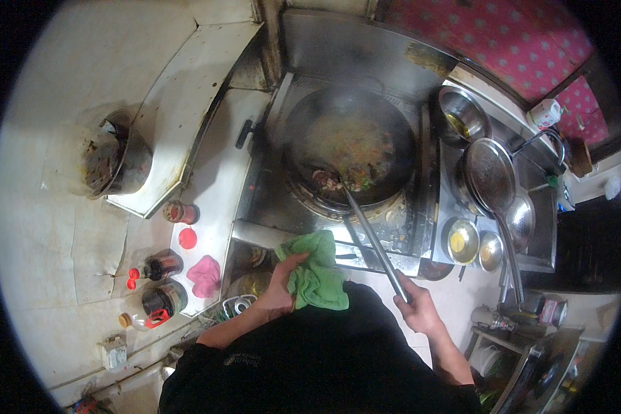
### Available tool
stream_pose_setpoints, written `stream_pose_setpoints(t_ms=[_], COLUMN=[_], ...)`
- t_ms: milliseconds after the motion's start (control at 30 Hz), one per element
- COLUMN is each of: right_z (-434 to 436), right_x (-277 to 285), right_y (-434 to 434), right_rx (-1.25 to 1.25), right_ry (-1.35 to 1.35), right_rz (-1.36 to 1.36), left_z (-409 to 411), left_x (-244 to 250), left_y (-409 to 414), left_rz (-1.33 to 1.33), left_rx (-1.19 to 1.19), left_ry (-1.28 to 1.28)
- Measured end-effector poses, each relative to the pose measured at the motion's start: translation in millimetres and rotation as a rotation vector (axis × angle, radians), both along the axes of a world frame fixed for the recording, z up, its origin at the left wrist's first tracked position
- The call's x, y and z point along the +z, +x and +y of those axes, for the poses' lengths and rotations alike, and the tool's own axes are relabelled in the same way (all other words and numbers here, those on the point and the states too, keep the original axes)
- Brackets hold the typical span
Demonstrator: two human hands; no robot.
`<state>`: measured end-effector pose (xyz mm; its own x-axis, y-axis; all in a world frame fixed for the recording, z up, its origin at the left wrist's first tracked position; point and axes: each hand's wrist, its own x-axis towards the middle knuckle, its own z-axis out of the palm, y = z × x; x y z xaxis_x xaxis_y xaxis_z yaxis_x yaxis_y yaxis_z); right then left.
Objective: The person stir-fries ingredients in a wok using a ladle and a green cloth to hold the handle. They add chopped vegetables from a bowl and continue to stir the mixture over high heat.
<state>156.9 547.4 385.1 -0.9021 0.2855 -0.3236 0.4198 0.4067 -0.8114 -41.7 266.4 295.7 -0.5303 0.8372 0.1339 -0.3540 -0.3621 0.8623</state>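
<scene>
A large dark wok [398, 155] sits on the stove, with steam over a broth of chopped food [349, 139]. My right hand [418, 305] grips the end of a long metal handle [370, 233], which slopes down into the wok. At its far end, pale and reddish pieces of food [326, 180] lie near the wok's front edge; steam and food partly hide the utensil's head. A folded green cloth [320, 274] is in my left hand [284, 282], in front of the stove and close to my body, apart from the wok.
Right of the stove, a steel counter holds a steel pot [463, 116], a strainer with a long handle [490, 173] and small metal bowls [463, 241]. Left stand dark sauce bottles [164, 297], a red-capped jar [181, 212] and a pink cloth [205, 277].
</scene>
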Motion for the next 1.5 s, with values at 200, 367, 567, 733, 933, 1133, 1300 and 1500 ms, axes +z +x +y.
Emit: stream_pose_setpoints(t_ms=[200,367,567,733,933,1133,1300,1500], right_z=[2,6,9,1,-3,-1,-4,-7], right_x=[1,3,1,-1,-1,-7,-15,-18], right_y=[5,4,7,13,17,15,13,13], right_rx=[-0.167,-0.305,-0.416,-0.368,-0.237,-0.322,-0.349,-0.367], right_ry=[-0.372,-0.681,-0.935,-0.533,-0.309,-0.556,-0.673,-0.735], right_rz=[-0.169,-0.057,0.047,-0.031,-0.178,-0.107,-0.042,-0.038], left_z=[-5,-2,3,5,17,20,16,3], left_x=[-1,-4,1,16,30,43,28,2], left_y=[1,-1,-4,-4,-7,-11,-9,-1], left_rz=[0.059,0.113,0.115,0.094,-0.122,-0.831,-0.337,0.039], left_rx=[0.040,0.026,0.040,0.036,-0.041,-0.031,0.014,0.003], left_ry=[-0.035,-0.062,-0.020,0.033,0.075,-0.022,-0.004,0.047])
